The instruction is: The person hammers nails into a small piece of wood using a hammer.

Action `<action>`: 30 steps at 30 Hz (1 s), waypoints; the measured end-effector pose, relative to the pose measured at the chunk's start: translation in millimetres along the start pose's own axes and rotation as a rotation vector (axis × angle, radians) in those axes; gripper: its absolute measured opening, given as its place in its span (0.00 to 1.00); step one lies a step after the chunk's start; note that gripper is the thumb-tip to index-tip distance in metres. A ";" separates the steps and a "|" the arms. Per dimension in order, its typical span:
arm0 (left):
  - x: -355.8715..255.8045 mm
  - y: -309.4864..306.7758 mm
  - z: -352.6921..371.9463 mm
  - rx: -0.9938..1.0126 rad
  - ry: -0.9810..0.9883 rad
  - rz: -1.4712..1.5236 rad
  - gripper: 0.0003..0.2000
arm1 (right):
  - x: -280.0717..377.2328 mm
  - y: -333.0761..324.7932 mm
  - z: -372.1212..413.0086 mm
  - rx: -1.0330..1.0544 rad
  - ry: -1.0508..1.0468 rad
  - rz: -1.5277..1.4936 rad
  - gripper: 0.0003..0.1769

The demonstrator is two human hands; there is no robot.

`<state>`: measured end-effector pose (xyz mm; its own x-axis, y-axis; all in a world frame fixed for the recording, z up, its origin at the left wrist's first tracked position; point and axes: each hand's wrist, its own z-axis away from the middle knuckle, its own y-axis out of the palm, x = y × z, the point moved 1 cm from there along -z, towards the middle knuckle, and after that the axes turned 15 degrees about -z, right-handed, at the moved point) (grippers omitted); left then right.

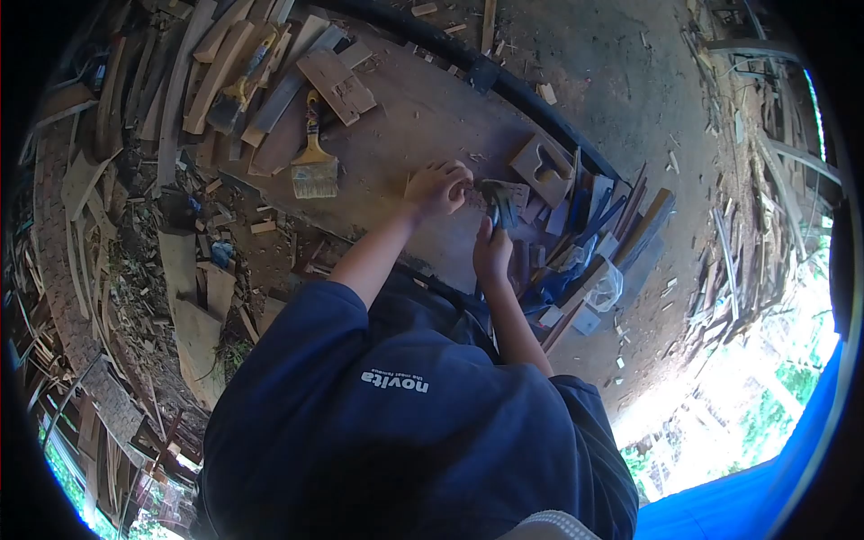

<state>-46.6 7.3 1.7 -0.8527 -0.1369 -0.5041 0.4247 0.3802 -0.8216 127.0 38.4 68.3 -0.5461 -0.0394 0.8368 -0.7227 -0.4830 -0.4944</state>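
Note:
My left hand [439, 189] is over the brown work surface with its fingers curled in; whatever they pinch, if anything, is too small to tell. Close by on the right, my right hand [492, 252] is wrapped round a dark tool that looks like a hammer [501, 209], its grey head pointing away from me. Just beyond that head lies a small piece of wood [516, 192], partly covered by the tool. A wide paintbrush [314, 169] with a yellow handle lies left of my left hand.
A second brush [229, 106] rests on wood strips at the upper left. A wooden block with a cut-out [544, 169] stands at right, near a clear plastic bag [605, 286] and stacked strips. A dark beam [540, 117] edges the surface. Offcuts litter the ground.

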 end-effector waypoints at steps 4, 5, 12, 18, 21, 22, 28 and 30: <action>-0.8 1.0 3.3 0.016 0.024 0.015 0.14 | -4.5 -12.5 12.9 -0.011 0.048 -0.056 0.15; -1.0 1.0 4.1 -0.022 0.033 0.005 0.14 | -4.1 -16.2 16.6 -0.020 0.047 -0.027 0.15; -3.9 -3.1 -1.9 -0.067 -0.066 0.125 0.08 | -37.3 -39.7 41.7 -0.089 0.017 -0.049 0.16; -0.8 6.3 -2.5 0.071 -0.129 0.067 0.07 | -50.4 -51.9 60.5 -0.158 0.124 -0.105 0.17; 0.6 7.8 -4.5 0.117 -0.138 0.076 0.07 | -45.5 -52.9 64.2 -0.253 0.095 -0.106 0.22; 1.6 8.3 -5.3 0.123 -0.130 0.073 0.07 | -46.5 -52.7 64.6 -0.243 0.107 -0.123 0.22; -2.8 -4.7 -3.8 0.104 -0.085 0.165 0.10 | -34.3 -39.2 43.8 -0.185 -0.002 -0.173 0.19; -5.0 -8.1 -1.9 0.109 -0.079 0.163 0.13 | -21.9 -36.0 31.0 -0.127 -0.020 -0.132 0.18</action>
<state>-46.4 6.6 11.4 -0.7453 -0.1550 -0.6484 0.5889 0.3028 -0.7493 178.1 29.6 75.1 -0.4356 -0.0014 0.9001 -0.8359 -0.3705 -0.4051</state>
